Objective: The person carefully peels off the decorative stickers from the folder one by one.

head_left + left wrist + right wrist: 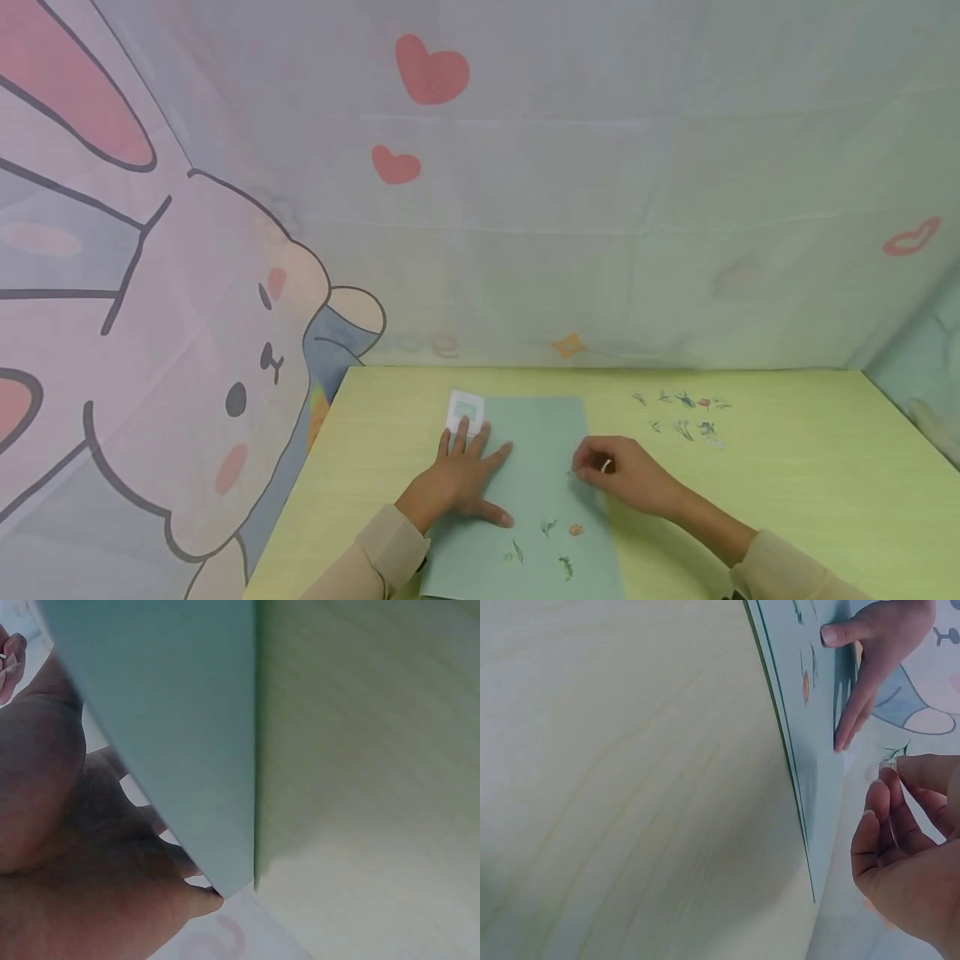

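A pale green flat booklet point(540, 429) lies on the table. My left hand point(468, 483) rests on its left side with fingers spread, fingertips over a small white card point(455, 404) with a green square. Above the booklet's right edge, my right hand point(633, 475) pinches a small plant sticker point(898, 752) between thumb and index finger. Green leaves of the sticker stick out past the fingertips in the right wrist view. Near the booklet's lower part are an orange flower sticker point(575, 529) and several green sprig stickers point(566, 568).
Two rows of small plant stickers point(684, 400) lie on the yellow-green table point(795, 500) to the right of the booklet. Behind the table's far edge hangs a pale curtain point(637, 208) printed with hearts and a large rabbit.
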The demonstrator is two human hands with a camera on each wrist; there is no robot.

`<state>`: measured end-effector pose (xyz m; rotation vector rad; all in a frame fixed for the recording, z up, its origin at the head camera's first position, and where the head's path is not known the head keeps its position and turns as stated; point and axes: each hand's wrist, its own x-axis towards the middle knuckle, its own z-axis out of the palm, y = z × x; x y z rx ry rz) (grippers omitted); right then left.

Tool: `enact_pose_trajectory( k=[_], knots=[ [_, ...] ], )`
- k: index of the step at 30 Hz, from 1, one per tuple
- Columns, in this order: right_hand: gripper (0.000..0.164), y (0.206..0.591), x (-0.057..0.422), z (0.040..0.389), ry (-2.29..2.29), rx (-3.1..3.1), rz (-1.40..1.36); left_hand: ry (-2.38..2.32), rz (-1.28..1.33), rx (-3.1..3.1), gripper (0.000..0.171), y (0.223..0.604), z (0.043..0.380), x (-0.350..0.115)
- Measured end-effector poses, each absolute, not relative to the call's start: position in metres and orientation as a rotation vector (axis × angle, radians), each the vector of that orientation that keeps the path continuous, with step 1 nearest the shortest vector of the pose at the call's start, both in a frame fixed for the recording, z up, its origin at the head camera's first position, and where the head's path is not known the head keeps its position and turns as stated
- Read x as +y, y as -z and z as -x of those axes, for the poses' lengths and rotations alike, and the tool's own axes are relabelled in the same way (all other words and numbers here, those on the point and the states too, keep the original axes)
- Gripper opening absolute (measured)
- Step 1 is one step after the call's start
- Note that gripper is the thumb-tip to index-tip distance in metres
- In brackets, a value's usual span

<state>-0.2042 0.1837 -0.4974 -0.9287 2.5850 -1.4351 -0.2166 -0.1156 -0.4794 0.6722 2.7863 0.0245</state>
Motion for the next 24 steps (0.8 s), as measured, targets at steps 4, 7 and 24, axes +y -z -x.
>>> enact_pose_trajectory(
  k=[4,7,24],
  knots=[
    [0.004,0.498,0.185,0.205,1.431,2.611,0.88,-0.028,-0.671,2.791,0.112,0.48,0.216,-0.116],
    [0.008,0.5,0.187,0.206,1.453,2.602,0.846,-0.021,-0.673,2.792,0.112,0.48,0.216,-0.116],
    [0.015,0.506,0.204,0.214,1.565,2.573,0.765,-0.024,-0.673,2.785,0.112,0.485,0.219,-0.117]
  ],
)
